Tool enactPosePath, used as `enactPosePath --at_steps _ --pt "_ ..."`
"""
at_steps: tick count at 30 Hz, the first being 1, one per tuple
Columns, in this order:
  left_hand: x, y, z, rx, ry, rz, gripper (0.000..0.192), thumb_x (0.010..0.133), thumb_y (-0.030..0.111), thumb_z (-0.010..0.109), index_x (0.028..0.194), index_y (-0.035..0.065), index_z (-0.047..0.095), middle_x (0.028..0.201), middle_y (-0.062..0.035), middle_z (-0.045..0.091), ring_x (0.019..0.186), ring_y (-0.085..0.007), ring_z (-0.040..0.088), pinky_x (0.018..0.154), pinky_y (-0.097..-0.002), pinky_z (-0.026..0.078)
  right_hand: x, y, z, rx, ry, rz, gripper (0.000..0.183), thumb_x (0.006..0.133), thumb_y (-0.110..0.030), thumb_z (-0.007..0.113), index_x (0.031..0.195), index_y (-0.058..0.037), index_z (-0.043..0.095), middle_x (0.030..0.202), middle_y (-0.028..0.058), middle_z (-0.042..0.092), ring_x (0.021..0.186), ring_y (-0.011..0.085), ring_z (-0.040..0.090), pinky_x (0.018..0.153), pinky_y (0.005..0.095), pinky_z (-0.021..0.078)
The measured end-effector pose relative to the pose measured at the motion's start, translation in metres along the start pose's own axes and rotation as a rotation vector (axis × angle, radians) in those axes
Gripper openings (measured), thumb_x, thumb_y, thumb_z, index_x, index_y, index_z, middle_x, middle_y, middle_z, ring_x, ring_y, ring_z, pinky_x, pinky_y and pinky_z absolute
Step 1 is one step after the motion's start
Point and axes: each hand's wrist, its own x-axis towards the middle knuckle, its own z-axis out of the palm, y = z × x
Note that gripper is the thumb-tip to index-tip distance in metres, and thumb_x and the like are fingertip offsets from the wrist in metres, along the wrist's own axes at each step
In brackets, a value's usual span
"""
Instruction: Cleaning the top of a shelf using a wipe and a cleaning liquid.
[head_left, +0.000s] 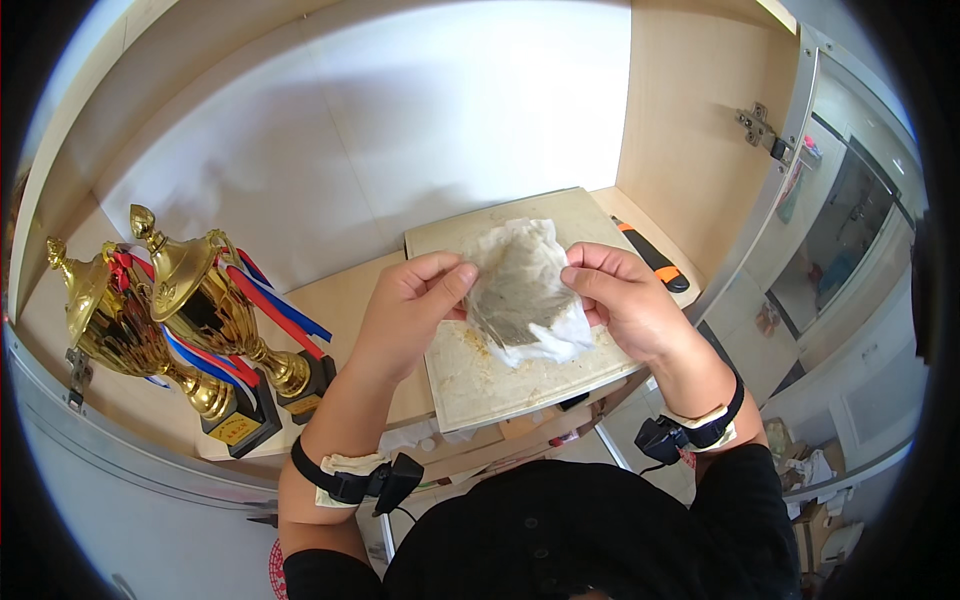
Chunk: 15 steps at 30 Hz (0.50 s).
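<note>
Between my two hands is a crumpled white tissue or wipe (525, 292), its middle stained greyish brown. My left hand (420, 300) pinches its left edge between thumb and fingers. On the opposite edge, my right hand (619, 292) grips it the same way. Beneath the wipe lies a flat cream-coloured album or board (517, 397), with yellowish-brown flaking marks on its surface. It rests on a wooden cabinet shelf (352, 281), its near edge reaching out past the shelf front. To the right of the board lies an orange-and-black utility knife (651, 253).
Two gold trophy cups (202, 292) with red, white and blue ribbons stand on black bases at the left. A mirrored cabinet door (795, 247) hangs open on the right by a metal hinge (761, 131). Assorted items (814, 472) are piled at the lower right.
</note>
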Motion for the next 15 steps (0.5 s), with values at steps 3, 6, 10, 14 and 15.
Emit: enactPosePath --at_steps 3,6,10,14,15 --pt "0.002 -0.002 0.0 -0.004 0.048 0.023 0.027 0.094 0.026 0.056 0.102 0.001 0.064 0.085 -0.0025 0.065 0.074 -0.0113 0.058 0.072 -0.0275 0.049 0.001 0.002 -0.004 0.017 0.003 0.009 0.011 0.093 -0.017 0.052 0.093 -0.0086 0.059 0.078 -0.0055 0.057 0.067 0.0016 0.052 0.061 0.0172 0.0429" --pt "0.005 -0.004 0.0 -0.169 0.083 0.003 0.029 0.095 0.027 0.053 0.106 0.0012 0.062 0.092 -0.0041 0.064 0.08 -0.0128 0.059 0.078 -0.0295 0.048 0.001 0.002 -0.002 0.075 0.026 0.021 0.012 0.094 -0.016 0.051 0.096 -0.007 0.058 0.078 -0.004 0.058 0.066 0.0031 0.054 0.061 0.0187 0.0453" --pt "0.004 0.001 0.009 -0.523 -0.001 -0.058 0.036 0.097 0.028 0.048 0.122 0.002 0.052 0.11 -0.0099 0.06 0.099 -0.018 0.059 0.09 -0.0336 0.045 0.002 0.0 0.004 0.122 0.018 0.002 0.013 0.095 -0.015 0.048 0.097 -0.0056 0.057 0.078 -0.0025 0.058 0.067 0.0044 0.056 0.061 0.02 0.0472" --pt "0.001 0.007 0.01 -0.552 -0.198 -0.133 0.043 0.095 0.019 0.051 0.133 0.0029 0.041 0.118 -0.0138 0.056 0.107 -0.02 0.056 0.093 -0.0349 0.045 0.005 -0.001 0.0 0.052 0.057 -0.076 0.014 0.096 -0.015 0.047 0.097 -0.0065 0.058 0.076 -0.0036 0.057 0.064 0.0029 0.052 0.059 0.0186 0.0443" --pt "-0.003 0.008 0.01 -0.452 -0.186 -0.111 0.046 0.093 0.013 0.052 0.136 0.0029 0.038 0.117 -0.0139 0.057 0.105 -0.0191 0.057 0.092 -0.0347 0.045 0.006 -0.001 -0.002 0.008 0.053 -0.093 0.014 0.096 -0.015 0.047 0.097 -0.0068 0.058 0.075 -0.0041 0.056 0.063 0.0023 0.05 0.058 0.0182 0.0432"
